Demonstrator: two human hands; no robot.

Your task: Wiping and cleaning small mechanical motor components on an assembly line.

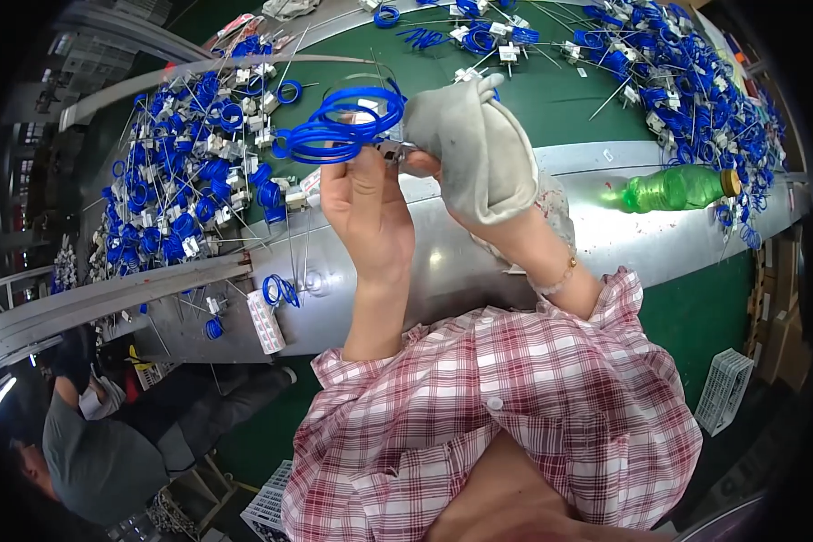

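In front of me, over the metal table edge, my left hand (368,194) pinches a coil of blue tubing (348,122), its several loops spread above the fingers. My right hand (479,154) wears a pale grey glove with the thumb bare. It meets the left hand at a small metal part (393,149) beside the coil, and its thumb presses there. The glove hides the other right fingers. A thin dark wire arches above the loops.
Heaps of blue coils with white blocks and thin rods lie left (190,172) and right (686,90) on the green belt (569,108). A green bottle (677,189) lies at right. A small white box (266,322) sits near-left. Another person (108,452) works lower left.
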